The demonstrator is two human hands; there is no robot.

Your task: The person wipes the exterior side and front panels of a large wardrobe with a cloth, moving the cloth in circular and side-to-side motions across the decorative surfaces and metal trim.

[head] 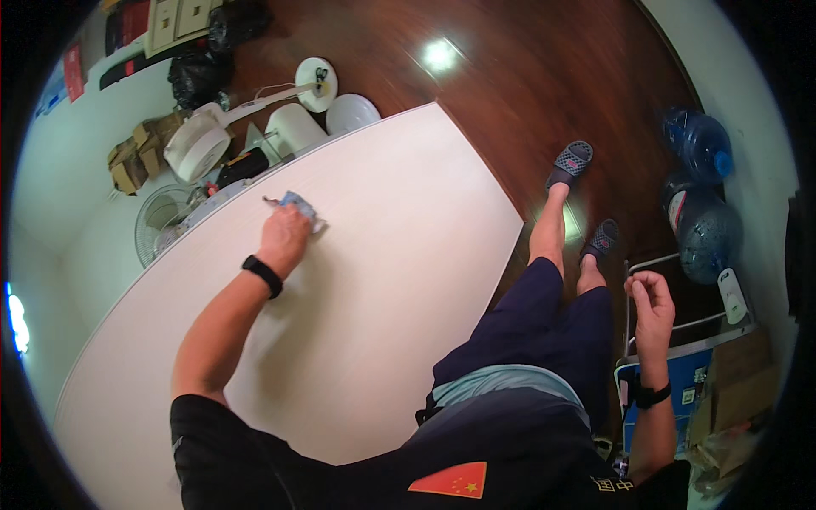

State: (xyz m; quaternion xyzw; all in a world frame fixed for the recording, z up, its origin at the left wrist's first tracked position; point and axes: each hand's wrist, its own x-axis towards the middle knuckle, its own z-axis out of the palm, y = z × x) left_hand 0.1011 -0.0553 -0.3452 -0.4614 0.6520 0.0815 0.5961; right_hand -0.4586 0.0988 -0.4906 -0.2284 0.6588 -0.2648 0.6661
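My left hand (287, 233) presses a crumpled blue-grey cloth (299, 205) onto a large white tabletop (395, 255), near its far left edge. The fingers are closed over the cloth, and a black band is on the wrist. Off to the right, away from the tabletop, my right hand (651, 305) hangs in the air with its fingers loosely curled and nothing visible in it. That wrist also wears a black band.
Behind the tabletop's far edge stand a white pedestal fan (197, 148), a wire fan guard (159, 220), cardboard boxes (131, 162) and black bags (197, 76). Large blue water bottles (707, 223) lie by the right wall, near a metal-framed blue folding item (669, 389) and cardboard (739, 382).
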